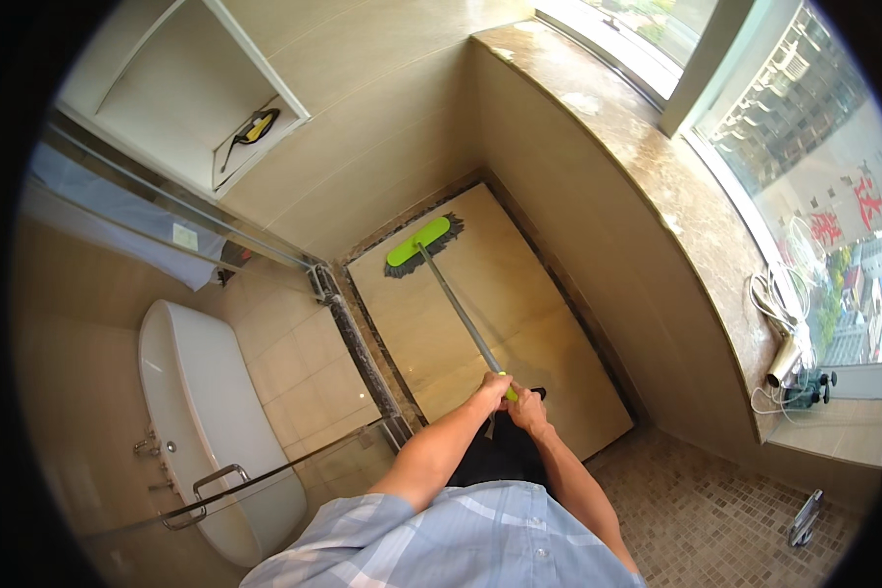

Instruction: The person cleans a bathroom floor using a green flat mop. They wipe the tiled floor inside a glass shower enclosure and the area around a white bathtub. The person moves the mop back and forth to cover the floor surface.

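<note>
Green plastic shows at the top of the mop handle (464,320), where both sets of fingers are curled tight around it. The left hand (491,390) grips highest, its fingers closed around the green grip; the right hand (528,406) is clenched just beside and slightly below it, the two hands touching. Both forearms come up from a pale checked shirt (461,544) at the lower edge.

From the hands the grey pole slants away up and to the left to the mop head (423,245), a flat green plate with a dark fringe. It lies flat on the beige shower floor (519,323), close to the far corner where the tiled walls meet.

As for progress, the slab gives off a dull sheen, but wet and dry patches cannot be told apart, so how much is already mopped is unclear. With the head at the far end, the stretch nearer the feet seems left to cover.

A marble ledge (657,167) runs along the right under the window, with a hair dryer (786,359) and its cords at its near end. A white bathtub (206,421) sits to the left behind a glass partition.
</note>
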{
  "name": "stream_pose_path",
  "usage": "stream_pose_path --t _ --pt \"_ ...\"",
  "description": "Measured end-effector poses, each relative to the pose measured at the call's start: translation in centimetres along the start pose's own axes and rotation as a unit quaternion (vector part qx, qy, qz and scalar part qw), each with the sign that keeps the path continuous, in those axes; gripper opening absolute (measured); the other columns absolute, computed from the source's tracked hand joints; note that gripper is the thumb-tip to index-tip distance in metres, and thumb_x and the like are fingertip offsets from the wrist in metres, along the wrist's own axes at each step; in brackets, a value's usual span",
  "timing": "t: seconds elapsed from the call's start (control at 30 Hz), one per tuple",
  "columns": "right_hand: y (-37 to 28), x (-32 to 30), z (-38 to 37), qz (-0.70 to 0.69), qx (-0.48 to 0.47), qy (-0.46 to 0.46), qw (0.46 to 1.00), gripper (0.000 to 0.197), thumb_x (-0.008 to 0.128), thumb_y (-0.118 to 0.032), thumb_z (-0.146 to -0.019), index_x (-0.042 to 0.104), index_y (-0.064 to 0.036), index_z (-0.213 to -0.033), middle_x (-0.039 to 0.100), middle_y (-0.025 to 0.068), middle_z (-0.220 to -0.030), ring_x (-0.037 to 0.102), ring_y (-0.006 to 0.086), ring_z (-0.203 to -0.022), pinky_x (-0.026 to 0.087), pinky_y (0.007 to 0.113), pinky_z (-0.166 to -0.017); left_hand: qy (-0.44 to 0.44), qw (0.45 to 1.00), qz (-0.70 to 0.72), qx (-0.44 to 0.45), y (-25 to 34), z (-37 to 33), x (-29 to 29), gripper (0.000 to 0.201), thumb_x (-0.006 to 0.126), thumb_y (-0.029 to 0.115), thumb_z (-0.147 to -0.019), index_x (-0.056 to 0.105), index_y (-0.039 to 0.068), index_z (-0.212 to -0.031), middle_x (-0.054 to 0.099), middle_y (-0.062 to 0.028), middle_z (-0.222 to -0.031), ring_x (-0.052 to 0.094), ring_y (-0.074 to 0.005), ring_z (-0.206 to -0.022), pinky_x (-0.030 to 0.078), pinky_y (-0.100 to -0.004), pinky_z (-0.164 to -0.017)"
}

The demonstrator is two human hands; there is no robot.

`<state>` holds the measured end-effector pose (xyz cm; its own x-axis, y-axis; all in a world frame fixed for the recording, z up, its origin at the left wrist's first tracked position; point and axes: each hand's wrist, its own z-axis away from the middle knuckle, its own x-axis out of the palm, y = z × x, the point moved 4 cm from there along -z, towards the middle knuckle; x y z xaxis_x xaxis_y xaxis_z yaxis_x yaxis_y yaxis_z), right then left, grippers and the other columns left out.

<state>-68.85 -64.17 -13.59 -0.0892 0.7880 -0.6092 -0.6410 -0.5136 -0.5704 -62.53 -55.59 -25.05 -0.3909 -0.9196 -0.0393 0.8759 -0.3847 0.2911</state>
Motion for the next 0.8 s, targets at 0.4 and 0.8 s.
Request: stream_pose_path --t 0.4,0.8 --pt "2.8 -8.1 16.0 0.074 0.005 0.008 0.997 0.034 0.064 -0.018 -0.078 0.062 -0.0099 -0.111 0.064 0.0259 -0.086 0.061 0.0452 -0.083 0.050 0.051 -0.076 -0.103 0.979 -0.163 -0.067 -4.7 2.2 3.5 0.043 0.054 0.036 -0.085 0.050 0.000 -0.109 0.066 -0.0188 -0.087 0.065 -0.0297 -0.057 0.050 -0.0405 -0.045" --pt "3.0 -11.6 25.8 -0.080 0.129 0.079 0.985 0.044 0.076 -0.006 -0.067 0.069 -0.0020 -0.110 0.071 0.0197 -0.091 0.069 0.0197 -0.078 0.053 0.033 -0.074 0.013 0.977 0.174 -0.124 -11.8 0.6 7.6 0.024 0.054 -0.003 -0.080 0.053 0.001 -0.104 0.059 -0.0206 -0.079 0.063 -0.0337 -0.057 0.056 -0.0514 -0.050"
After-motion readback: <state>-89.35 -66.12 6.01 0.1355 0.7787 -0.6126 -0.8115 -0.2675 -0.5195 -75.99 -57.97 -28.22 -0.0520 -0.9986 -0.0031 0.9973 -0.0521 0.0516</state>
